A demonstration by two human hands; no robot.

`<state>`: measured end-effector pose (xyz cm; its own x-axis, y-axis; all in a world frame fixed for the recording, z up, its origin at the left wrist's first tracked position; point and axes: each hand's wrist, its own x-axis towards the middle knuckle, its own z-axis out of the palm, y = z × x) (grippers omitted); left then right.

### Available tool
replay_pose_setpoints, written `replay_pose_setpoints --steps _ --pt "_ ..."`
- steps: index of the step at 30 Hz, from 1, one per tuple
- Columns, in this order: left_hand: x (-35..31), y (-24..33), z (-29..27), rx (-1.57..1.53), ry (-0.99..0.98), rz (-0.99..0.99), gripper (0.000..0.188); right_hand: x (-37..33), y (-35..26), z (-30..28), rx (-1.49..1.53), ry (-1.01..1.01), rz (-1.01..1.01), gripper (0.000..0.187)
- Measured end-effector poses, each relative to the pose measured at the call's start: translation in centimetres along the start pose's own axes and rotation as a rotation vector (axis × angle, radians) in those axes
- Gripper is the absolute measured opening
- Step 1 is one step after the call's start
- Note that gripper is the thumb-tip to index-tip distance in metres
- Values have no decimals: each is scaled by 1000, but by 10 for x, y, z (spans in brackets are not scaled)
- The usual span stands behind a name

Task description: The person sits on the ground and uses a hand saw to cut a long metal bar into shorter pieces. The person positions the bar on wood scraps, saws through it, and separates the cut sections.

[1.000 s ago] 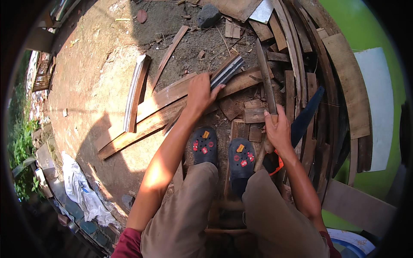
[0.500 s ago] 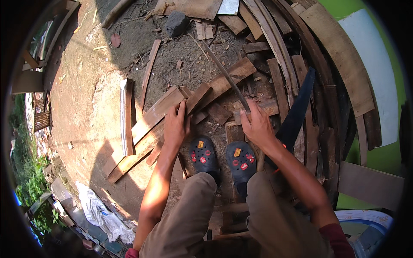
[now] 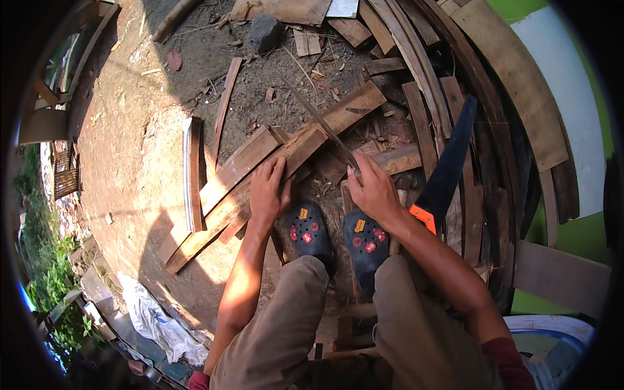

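Note:
My right hand [image 3: 376,190] grips the lower end of a long, narrow, dark blade, which looks like a machete [image 3: 318,119] seen nearly edge-on; its handle is hidden in my fist. The blade slants up and left, passing by the end of a short wood piece [image 3: 307,147]. Whether it touches the wood I cannot tell. My left hand [image 3: 267,192] is closed on the near end of that short piece, holding it against a long plank [image 3: 354,110] lying diagonally on the ground. Another plank [image 3: 237,166] lies alongside, beyond my left hand.
A handsaw [image 3: 448,162] with an orange handle leans beside my right forearm, among several long boards [image 3: 471,214]. My clogs [image 3: 311,231] stand close below the wood. A dark stone [image 3: 265,34] sits farther off, and a white sack [image 3: 153,318] lies at lower left.
The machete has swung left and lower, with my right hand shifting slightly left. The short wood piece has moved a little right and down, and my left hand now lies flatter over it.

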<state>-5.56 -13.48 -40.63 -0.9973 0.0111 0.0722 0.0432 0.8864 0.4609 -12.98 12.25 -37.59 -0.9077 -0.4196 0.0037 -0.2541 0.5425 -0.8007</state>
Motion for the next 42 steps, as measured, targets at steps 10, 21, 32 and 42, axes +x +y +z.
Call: replay_pose_setpoints --steps 10,21,32,42 --pt "3 3 -1 -4 -3 -3 59 -6 20 0 -44 -88 55 36" --pt "2 3 1 -5 11 -5 59 -6 30 -7 -7 -134 61 28" --pt "1 3 2 10 -13 -38 61 -6 18 -8 -4 -116 101 23" --pt "0 2 6 16 -10 -39 63 -5 27 -14 -31 -227 149 21"
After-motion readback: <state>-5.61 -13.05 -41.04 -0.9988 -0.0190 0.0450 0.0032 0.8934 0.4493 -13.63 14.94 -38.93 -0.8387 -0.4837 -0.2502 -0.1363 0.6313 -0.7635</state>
